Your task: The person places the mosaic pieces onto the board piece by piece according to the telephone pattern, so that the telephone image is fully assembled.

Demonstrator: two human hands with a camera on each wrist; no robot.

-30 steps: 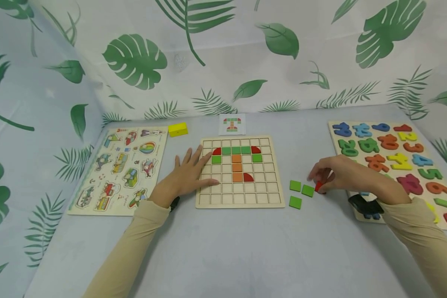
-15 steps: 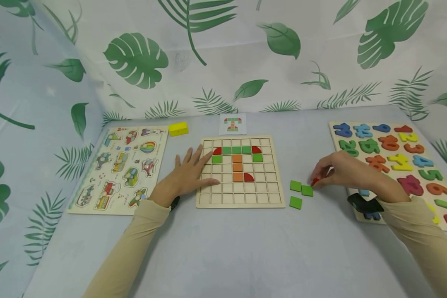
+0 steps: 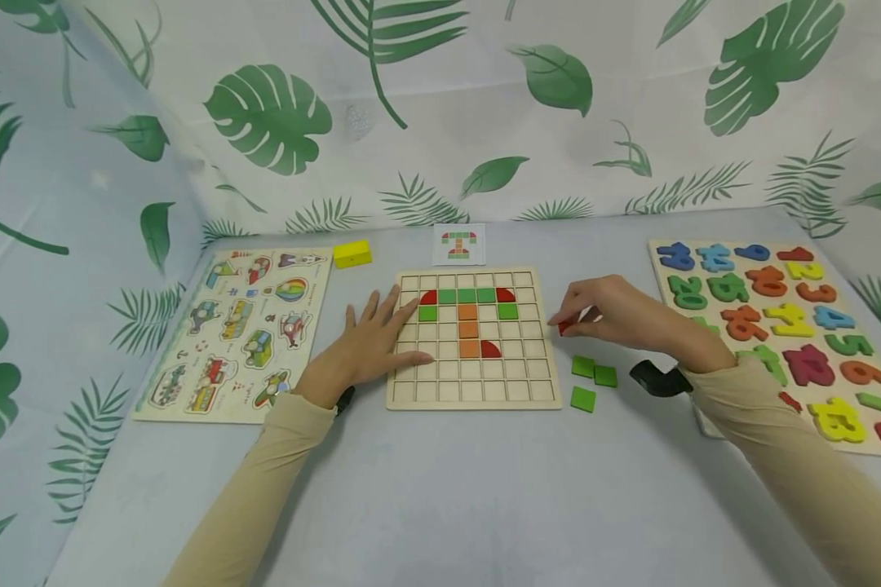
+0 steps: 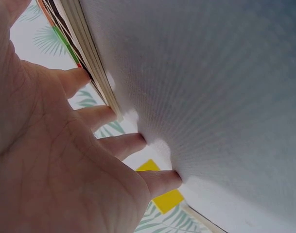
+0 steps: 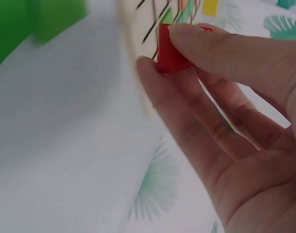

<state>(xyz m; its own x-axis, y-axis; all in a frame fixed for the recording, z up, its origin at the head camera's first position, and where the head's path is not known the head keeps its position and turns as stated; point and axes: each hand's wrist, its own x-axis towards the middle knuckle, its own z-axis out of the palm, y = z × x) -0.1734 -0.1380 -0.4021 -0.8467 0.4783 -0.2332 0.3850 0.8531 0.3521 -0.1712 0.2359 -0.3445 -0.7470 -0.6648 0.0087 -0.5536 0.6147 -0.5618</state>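
Note:
My right hand point(image 3: 613, 314) pinches a red tile point(image 5: 172, 51) between thumb and fingers, just off the right edge of the wooden grid board point(image 3: 477, 391). My left hand point(image 3: 367, 342) lies spread at the board's left side, thumb and a finger over its edge, other fingertips on the table. On the grid, a row of green tiles point(image 3: 466, 296) runs between two red quarter-round tiles point(image 3: 505, 295). Orange squares point(image 3: 468, 330) form a column below, with a red quarter-round tile point(image 3: 489, 350) at its foot. Three loose green tiles point(image 3: 583, 399) lie right of the board.
A pattern card point(image 3: 458, 244) lies behind the board, with a yellow block point(image 3: 351, 253) to its left. At the left is a vehicle picture puzzle point(image 3: 245, 334). A letter and number puzzle point(image 3: 771, 281) lies at the right, partly under the right forearm.
My right hand has lifted the red tile from beside the loose green tiles and carried it left and away from me, toward the board. The left hand stays in place.

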